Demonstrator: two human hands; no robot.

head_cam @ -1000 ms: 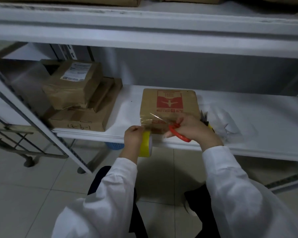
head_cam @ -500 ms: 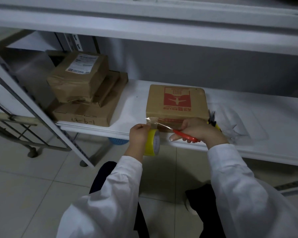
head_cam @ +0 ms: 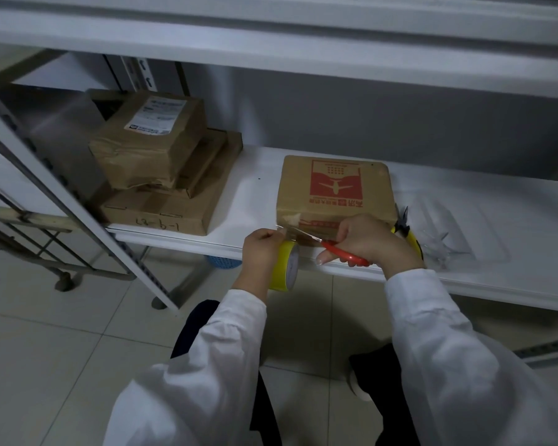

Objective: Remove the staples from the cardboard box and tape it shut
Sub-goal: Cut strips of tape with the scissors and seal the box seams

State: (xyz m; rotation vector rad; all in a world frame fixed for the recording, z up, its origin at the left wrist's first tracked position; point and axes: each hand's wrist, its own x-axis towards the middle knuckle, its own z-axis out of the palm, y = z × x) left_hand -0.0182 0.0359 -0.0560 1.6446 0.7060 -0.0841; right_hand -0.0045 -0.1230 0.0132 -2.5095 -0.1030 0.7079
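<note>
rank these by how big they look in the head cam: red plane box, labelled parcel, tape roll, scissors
1. Red plane box and labelled parcel: they look about alike, and the parcel sits farther back, so unranked.
2. Tape roll and scissors: both far smaller, each partly covered, too close to call.

**White sleeves, dark trousers**

The person wears a white long-sleeved top or coat of smooth, plain cloth. The left sleeve (head_cam: 207, 358) and the right sleeve (head_cam: 448, 355) are loose and roomy, wrinkled into soft folds, and each ends in a plain cuff at the wrist. Past the cuffs the left hand (head_cam: 261, 252) and the right hand (head_cam: 372, 243) are bare. A fairly long, pale fingernail shows on the right one. Below the sleeves, dark trousers (head_cam: 194, 323), black or navy in this dim light, cover both legs. A small pale rounded shape by the right leg looks like a shoe (head_cam: 358, 386), though it is too dim to be sure.
</note>
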